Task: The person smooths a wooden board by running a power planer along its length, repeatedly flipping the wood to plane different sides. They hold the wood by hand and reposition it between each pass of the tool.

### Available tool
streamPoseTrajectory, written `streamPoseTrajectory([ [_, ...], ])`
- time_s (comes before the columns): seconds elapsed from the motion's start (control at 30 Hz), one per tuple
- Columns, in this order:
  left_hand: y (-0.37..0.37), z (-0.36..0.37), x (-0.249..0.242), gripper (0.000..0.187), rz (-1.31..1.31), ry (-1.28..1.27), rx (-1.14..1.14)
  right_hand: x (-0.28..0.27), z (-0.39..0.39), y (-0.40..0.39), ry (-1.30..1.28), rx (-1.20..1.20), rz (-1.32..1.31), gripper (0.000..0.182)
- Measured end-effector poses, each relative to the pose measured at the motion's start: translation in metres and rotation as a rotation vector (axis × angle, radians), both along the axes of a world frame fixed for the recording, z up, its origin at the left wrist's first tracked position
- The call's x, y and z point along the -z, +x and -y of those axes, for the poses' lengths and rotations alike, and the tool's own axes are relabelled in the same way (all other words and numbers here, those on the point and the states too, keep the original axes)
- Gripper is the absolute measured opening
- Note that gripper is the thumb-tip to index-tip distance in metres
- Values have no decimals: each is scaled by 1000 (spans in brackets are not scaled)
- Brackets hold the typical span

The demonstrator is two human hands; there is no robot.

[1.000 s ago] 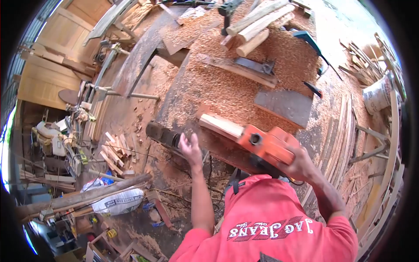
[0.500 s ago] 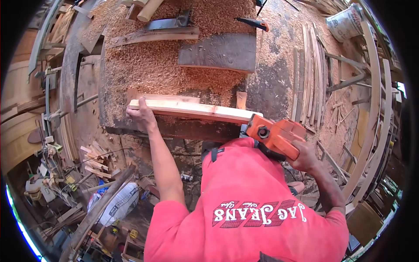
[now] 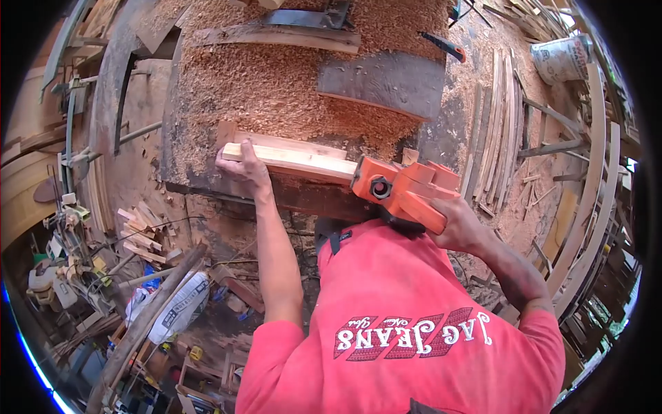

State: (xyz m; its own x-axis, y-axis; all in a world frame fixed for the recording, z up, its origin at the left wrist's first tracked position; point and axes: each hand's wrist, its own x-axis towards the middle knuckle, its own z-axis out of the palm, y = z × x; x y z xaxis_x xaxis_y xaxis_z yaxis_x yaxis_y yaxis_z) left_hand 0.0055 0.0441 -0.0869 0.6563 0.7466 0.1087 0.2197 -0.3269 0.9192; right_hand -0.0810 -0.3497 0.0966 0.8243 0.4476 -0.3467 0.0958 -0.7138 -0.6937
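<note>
L hand (image 3: 245,170): closed on the far-L end of a pale wood strip (image 3: 303,161); thumb laid over the top face, fingers wrapped round the near side. R hand (image 3: 458,222): closed round the rear handle of an orange power planer (image 3: 401,188); fingertips partly hidden by the handle, exact finger placement can't be told.

Wood strip: held approx. crosswise at the near edge of the workbench (image 3: 276,103), in front of the torso. Its R end is covered by the planer's front; contact of sole w/ wood can't be seen. Planer body is tilted in view, handle pointed twd the R hand, dark underside just by the red shirt (image 3: 407,290).

Directly behind the strip, a flat batten (image 3: 317,148) is seen lying roughly parallel. Small wood block (image 3: 409,156) is set just behind the planer. Bench top is strewn w/ shavings (image 3: 269,83), thickest twd the centre & far side. Farther back: dark board (image 3: 379,77) lying flat, shavings along its edges; rough wood length (image 3: 276,38) to its upper L, w/ a metal-bladed tool (image 3: 303,18) behind; black tool w/ orange-tipped handle (image 3: 443,46) nr the far R corner.

R of bench: long thin slats (image 3: 493,131) laid side by side, white bucket (image 3: 562,59) beyond. L of bench, lower down: offcuts (image 3: 141,234) in a loose pile; white sack (image 3: 181,307) nr a long pole (image 3: 148,324).
</note>
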Motion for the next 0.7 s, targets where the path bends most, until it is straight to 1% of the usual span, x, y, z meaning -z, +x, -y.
streamPoseTrajectory([
  [0.07,-2,-2,1,49,-11,2,5,-13,-22,16,-15,-7,-77,23],
  [0.1,-3,-1,-3,49,-59,-3,21,-14,-30,22,-20,-7,-82,23],
  [0.17,-5,-3,-15,50,-113,-17,37,-14,-44,31,-61,-85,-73,22],
  [0.23,-8,-7,-33,49,-162,19,217,-13,-55,36,-53,-89,-53,22],
  [0.27,-9,-13,-32,49,-163,11,217,-12,-61,38,-36,-92,-28,22],
  [0.33,-13,-32,-33,45,-112,-342,308,-13,-77,45,-20,-75,-17,22],
  [0.37,-18,-43,-36,48,-119,-432,356,-13,-86,48,4,-57,-2,22],
  [0.4,-20,-50,-39,48,-118,-434,351,-12,-94,51,2,-63,-2,22],
  [0.47,-23,-65,-46,54,-102,-336,300,-10,-110,59,17,-65,-30,21],
  [0.5,-27,-70,-52,57,-69,-331,239,-9,-119,63,19,-76,-28,21],
  [0.53,-32,-77,-54,57,-65,-329,229,-10,-129,67,8,-76,-26,20],
  [0.6,-46,-90,-57,54,-84,-330,66,-11,-149,77,-2,-84,-24,20],
  [0.7,-78,-109,-52,53,-142,-284,9,-21,-190,94,-30,-114,-66,20],
])
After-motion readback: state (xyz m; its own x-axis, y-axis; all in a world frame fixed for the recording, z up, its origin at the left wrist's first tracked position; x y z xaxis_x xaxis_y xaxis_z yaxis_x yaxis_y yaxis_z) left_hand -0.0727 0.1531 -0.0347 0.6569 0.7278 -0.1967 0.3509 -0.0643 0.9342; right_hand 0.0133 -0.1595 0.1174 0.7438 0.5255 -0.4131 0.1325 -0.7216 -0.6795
